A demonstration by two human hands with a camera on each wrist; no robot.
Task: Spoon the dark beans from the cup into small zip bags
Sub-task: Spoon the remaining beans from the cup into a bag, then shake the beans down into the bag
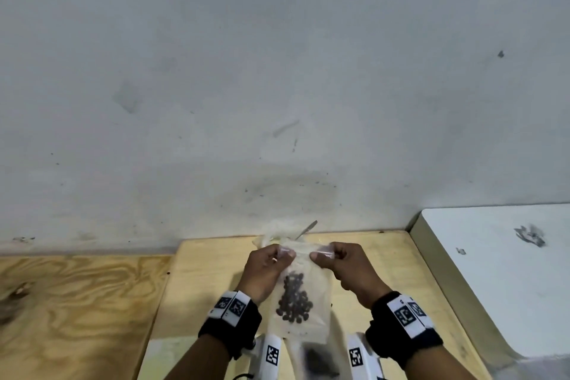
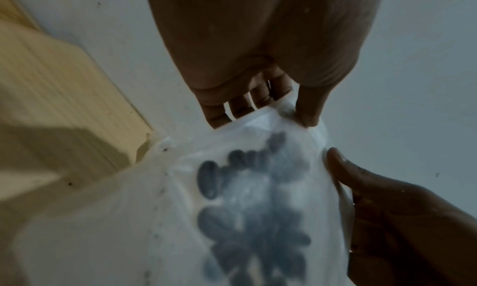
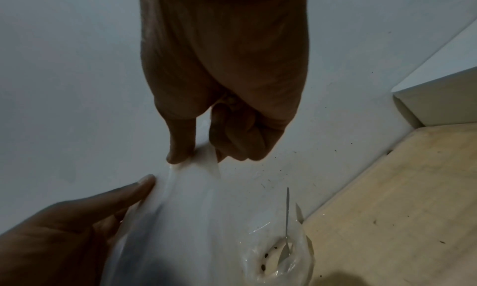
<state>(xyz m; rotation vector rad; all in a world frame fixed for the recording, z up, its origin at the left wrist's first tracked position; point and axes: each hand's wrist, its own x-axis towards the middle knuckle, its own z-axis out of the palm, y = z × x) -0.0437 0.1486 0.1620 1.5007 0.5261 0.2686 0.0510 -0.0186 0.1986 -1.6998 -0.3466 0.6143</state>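
Observation:
I hold a small clear zip bag [image 1: 297, 322] upright over the pale wooden board [image 1: 209, 274]. My left hand [image 1: 285, 253] pinches its top left edge and my right hand [image 1: 319, 256] pinches its top right edge. Dark beans [image 1: 293, 299] fill the bag's lower half and show through the plastic [image 2: 253, 209]. In the wrist views, thumb and fingers of the left hand [image 2: 296, 115] and the right hand [image 3: 198, 157] each grip the bag's top strip. Behind the bag, a clear plastic cup [image 3: 304, 255] holds a metal spoon [image 3: 287, 219] and a few beans.
A grey wall [image 1: 277, 71] rises right behind the board. A white tabletop [image 1: 499, 281] adjoins at the right and darker plywood [image 1: 77, 302] at the left. A blurred dark shape in plastic [image 1: 317, 361] lies under the held bag, near my body.

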